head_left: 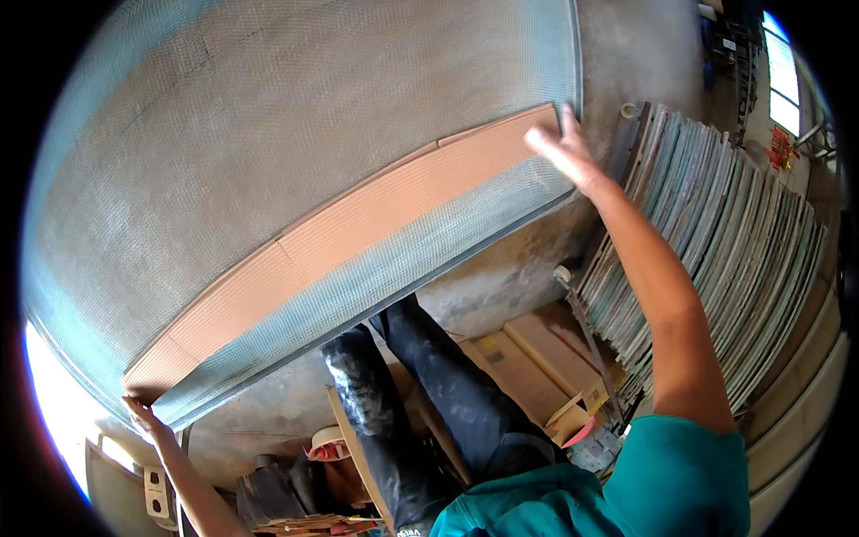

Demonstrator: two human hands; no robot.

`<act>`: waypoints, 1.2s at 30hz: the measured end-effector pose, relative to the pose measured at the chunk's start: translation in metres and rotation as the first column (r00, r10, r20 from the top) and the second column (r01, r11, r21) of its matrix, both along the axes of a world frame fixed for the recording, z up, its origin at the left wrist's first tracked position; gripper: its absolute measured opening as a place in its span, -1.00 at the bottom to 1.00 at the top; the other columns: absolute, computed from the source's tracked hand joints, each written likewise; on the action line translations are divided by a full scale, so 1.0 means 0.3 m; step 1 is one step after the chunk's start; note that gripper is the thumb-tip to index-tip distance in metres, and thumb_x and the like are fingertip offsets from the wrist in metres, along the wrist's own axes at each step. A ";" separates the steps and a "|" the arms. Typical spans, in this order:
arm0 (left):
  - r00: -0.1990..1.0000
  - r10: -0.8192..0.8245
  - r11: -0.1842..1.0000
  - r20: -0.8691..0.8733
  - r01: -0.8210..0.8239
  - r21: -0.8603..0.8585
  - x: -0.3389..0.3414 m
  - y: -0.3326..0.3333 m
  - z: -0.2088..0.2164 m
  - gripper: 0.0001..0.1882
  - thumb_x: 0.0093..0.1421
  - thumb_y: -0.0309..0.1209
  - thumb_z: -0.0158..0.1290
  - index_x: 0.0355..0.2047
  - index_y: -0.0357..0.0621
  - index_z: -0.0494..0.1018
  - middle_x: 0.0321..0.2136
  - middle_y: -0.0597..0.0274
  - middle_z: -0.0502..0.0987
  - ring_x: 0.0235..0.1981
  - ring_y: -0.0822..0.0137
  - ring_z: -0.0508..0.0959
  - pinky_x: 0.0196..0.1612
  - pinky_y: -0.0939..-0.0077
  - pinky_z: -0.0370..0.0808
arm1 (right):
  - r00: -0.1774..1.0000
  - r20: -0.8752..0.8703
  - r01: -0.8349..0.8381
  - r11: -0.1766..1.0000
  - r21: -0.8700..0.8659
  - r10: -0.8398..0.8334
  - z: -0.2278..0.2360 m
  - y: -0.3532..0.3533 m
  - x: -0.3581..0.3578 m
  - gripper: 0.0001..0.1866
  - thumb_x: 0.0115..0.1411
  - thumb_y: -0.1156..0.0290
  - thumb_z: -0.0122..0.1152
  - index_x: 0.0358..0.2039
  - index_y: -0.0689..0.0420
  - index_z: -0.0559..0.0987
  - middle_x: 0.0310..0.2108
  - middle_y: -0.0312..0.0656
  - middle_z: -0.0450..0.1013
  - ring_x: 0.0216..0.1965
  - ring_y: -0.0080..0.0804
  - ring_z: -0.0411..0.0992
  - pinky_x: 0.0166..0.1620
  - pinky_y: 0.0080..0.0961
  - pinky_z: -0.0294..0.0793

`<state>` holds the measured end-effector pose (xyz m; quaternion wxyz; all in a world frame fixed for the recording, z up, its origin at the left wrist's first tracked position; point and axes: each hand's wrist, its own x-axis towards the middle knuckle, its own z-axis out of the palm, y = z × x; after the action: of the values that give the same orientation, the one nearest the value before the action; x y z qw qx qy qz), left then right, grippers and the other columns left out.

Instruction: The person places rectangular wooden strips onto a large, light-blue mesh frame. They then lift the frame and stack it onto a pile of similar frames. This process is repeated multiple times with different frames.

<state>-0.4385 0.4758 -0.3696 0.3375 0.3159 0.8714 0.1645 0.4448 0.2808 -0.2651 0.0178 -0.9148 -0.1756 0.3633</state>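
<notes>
A long strip of corrugated cardboard [349, 219], pinkish brown and creased crosswise in several places, stretches over a framed mesh panel [385, 277]. The strip runs parallel to the panel's near edge, with a band of bluish mesh left bare between them. At its left end my left hand [145, 418] pinches the corner, where a darker surface shows. My right hand [565, 154] is at the opposite end, fingers spread and a little blurred, beside the panel's right frame edge. Whether its fingertips touch the cardboard I cannot tell.
To the right a thick row of thin boards or frames [707, 233] leans close to my right arm. Flattened cardboard boxes [528, 358] lie below the panel, near my legs. A roll of tape [329, 442] and dark items sit at the lower left.
</notes>
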 end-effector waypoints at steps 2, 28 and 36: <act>0.999 0.001 0.994 -0.042 -0.006 -0.108 0.156 0.038 0.023 -0.25 0.20 0.19 -0.28 0.04 -0.30 0.31 -0.07 0.03 0.42 -0.13 0.19 0.44 -0.08 0.36 0.38 | 0.978 -0.117 0.194 0.963 0.189 -0.174 -0.080 -0.079 0.056 0.05 0.09 -0.37 -0.20 0.26 0.31 -0.10 0.26 0.12 -0.04 0.30 -0.15 -0.10 0.26 -0.34 -0.05; 0.609 0.585 0.799 0.536 -0.319 -0.509 0.645 -0.218 0.244 -0.16 0.11 0.18 -0.05 0.11 -0.29 0.07 -0.11 -0.04 0.37 -0.08 0.13 0.42 0.02 0.25 0.36 | 0.296 0.084 -0.948 0.281 0.152 0.952 -0.093 0.190 -0.453 -0.06 -0.27 0.24 0.48 0.10 0.23 0.18 0.00 -0.03 0.17 0.06 -0.13 0.18 0.17 -0.16 0.15; 0.588 0.369 0.929 0.720 -0.252 -0.271 0.906 -0.165 0.208 -0.71 0.26 -0.15 -0.09 -0.41 -0.10 0.39 -0.55 0.22 0.49 -0.46 0.34 0.54 -0.28 0.45 0.56 | 0.088 0.097 -0.985 0.072 0.154 0.991 -0.106 0.212 -0.441 0.10 -0.38 0.16 0.52 0.16 0.23 0.12 -0.04 -0.06 0.20 -0.01 -0.18 0.23 0.07 -0.21 0.26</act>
<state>-0.1667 0.4262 -0.3072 0.6583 0.0356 0.6992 0.2765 0.3126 0.3444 -0.2969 -0.1471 -0.5435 -0.7785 0.2772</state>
